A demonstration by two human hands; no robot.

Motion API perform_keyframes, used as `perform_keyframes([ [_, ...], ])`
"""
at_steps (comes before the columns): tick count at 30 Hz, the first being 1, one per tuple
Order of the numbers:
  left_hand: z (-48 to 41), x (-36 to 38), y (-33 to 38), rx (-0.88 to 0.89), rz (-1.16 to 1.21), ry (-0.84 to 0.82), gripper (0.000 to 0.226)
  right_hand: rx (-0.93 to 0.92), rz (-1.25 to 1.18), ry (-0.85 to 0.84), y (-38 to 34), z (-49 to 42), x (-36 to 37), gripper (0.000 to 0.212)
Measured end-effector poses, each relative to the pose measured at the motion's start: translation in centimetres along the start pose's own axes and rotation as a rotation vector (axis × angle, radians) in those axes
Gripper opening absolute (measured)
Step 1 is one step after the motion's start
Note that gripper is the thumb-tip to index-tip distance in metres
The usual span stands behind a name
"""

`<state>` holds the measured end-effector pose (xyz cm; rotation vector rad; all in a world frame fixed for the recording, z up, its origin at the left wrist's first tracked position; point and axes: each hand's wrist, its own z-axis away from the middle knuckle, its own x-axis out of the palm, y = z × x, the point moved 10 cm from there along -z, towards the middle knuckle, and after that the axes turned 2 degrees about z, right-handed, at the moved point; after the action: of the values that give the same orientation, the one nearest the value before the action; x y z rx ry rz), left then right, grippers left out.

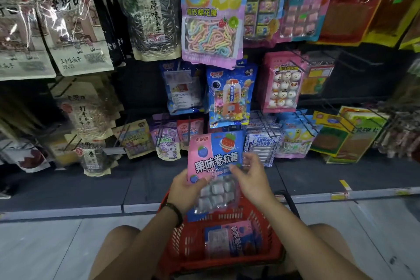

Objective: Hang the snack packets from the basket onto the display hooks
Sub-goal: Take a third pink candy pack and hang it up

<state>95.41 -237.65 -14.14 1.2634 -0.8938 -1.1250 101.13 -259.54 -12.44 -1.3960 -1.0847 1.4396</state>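
Held packet: a pink and blue snack packet [213,157] is upright in front of the lowest row of the display, above the basket; its clear lower half shows pale wrapped sweets
Left hand: the left hand [186,191] grips the packet's lower left corner, thumb on the front and fingers behind; a dark wristband [175,209] sits on that wrist
Right hand: the right hand [252,179] is at the packet's right edge, fingers spread and loose, thumb tip touching the front; it is not closed round anything
Basket: a red basket [173,235] stands on the pale floor [45,245] between the person's knees; a second packet [229,241] of the same kind lies flat inside
Display: wire display hooks [299,58] carry rows of bags; a blue gumball packet [230,98] hangs just above the held packet; a pink snowman packet [283,82] hangs to its right; a rainbow marshmallow packet [211,13] hangs in the top row; sunflower seed bags [147,18] fill the left side
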Motion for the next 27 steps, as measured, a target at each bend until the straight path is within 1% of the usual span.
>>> perform_keyframes([
  [1,-0.2,0.2,0.1,-0.016,0.014,-0.048,0.019,0.041,-0.016,-0.016,0.4,-0.4,-0.2,0.045],
  [2,-0.4,0.3,0.1,-0.030,0.024,-0.081,0.021,0.070,-0.061,-0.029,0.5,-0.6,-0.3,0.040],
  [4,-1.0,0.3,-0.1,-0.048,0.026,-0.107,0.025,0.077,-0.161,-0.025,0.3,-1.3,-0.8,0.016],
  [5,-1.2,0.3,-0.1,-0.051,0.024,-0.110,0.028,0.075,-0.188,-0.010,0.4,-1.6,-1.2,0.011],
  [8,-1.8,0.2,0.9,0.003,0.035,-0.102,0.031,0.076,-0.228,-0.031,0.8,-2.5,-1.3,0.016],
  [11,-2.3,-0.3,2.0,0.084,0.029,-0.026,0.025,0.074,-0.265,-0.049,0.9,-3.0,-1.0,0.008],
  [13,-2.8,-0.4,2.0,0.109,-0.027,0.016,0.019,0.044,-0.249,-0.053,0.7,-3.2,-1.0,0.015],
  [15,-3.6,-0.7,1.7,0.120,-0.149,0.075,0.014,0.007,-0.168,-0.061,1.2,-3.8,-1.2,0.018],
  [17,-4.5,-1.2,1.6,0.138,-0.335,0.164,0.021,-0.009,-0.047,-0.061,1.7,-4.5,-1.6,0.015],
  [18,-5.1,-1.2,1.6,0.150,-0.371,0.189,0.021,-0.012,-0.009,-0.056,2.2,-4.9,-1.8,0.013],
  [20,-6.2,-0.5,1.1,0.129,-0.309,0.202,0.015,-0.011,0.002,-0.039,2.9,-5.7,-1.9,0.011],
  [22,-7.5,0.5,-0.1,0.069,-0.237,0.204,0.020,0.000,-0.044,-0.010,3.7,-6.5,-1.9,0.017],
  [23,-8.2,1.3,-0.9,0.047,-0.198,0.180,0.024,0.005,-0.076,0.002,4.2,-7.0,-1.8,0.019],
  [25,-9.8,3.0,-2.6,0.026,-0.091,0.111,0.028,0.026,-0.148,0.023,5.5,-8.2,-1.7,0.011],
  [27,-11.0,4.6,-4.0,0.005,0.015,0.057,0.017,0.039,-0.202,0.032,7.6,-10.0,-1.4,0.011],
])
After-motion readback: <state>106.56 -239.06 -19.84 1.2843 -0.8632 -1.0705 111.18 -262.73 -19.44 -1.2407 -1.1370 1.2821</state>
